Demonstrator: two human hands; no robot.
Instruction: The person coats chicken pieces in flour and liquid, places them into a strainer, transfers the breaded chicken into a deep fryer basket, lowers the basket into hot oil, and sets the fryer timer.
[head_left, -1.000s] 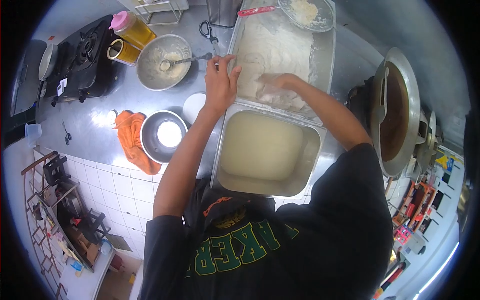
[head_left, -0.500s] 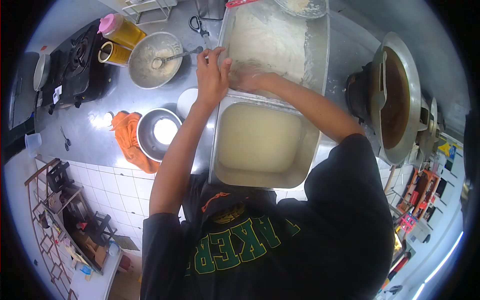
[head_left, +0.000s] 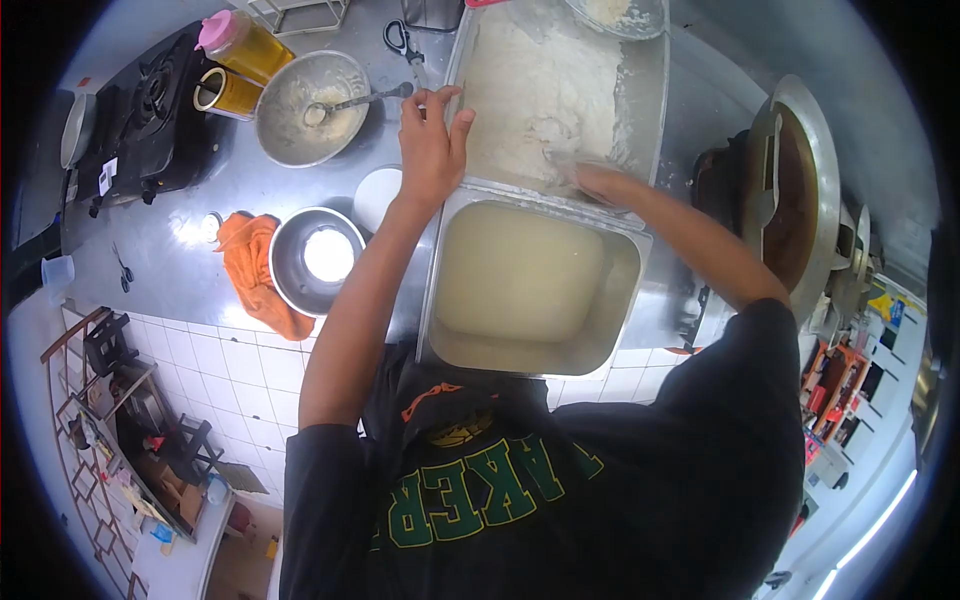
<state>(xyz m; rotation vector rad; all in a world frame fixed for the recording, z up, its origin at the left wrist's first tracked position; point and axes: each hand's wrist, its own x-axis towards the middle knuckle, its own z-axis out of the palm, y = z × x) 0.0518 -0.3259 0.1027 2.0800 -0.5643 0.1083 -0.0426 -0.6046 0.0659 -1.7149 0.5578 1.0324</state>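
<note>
The right hand (head_left: 602, 184) has swept rightward through the white powder (head_left: 545, 80) since the earlier frame; blur hides its grip. The left hand (head_left: 432, 150) is open at the left rim of the tray (head_left: 656, 110). The step seems to be working powder, calling for clearance from the near pan (head_left: 628, 290); more room lies far.

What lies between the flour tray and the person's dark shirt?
In the head view, a metal pan of pale liquid lies between the flour tray and the dark shirt.
</note>
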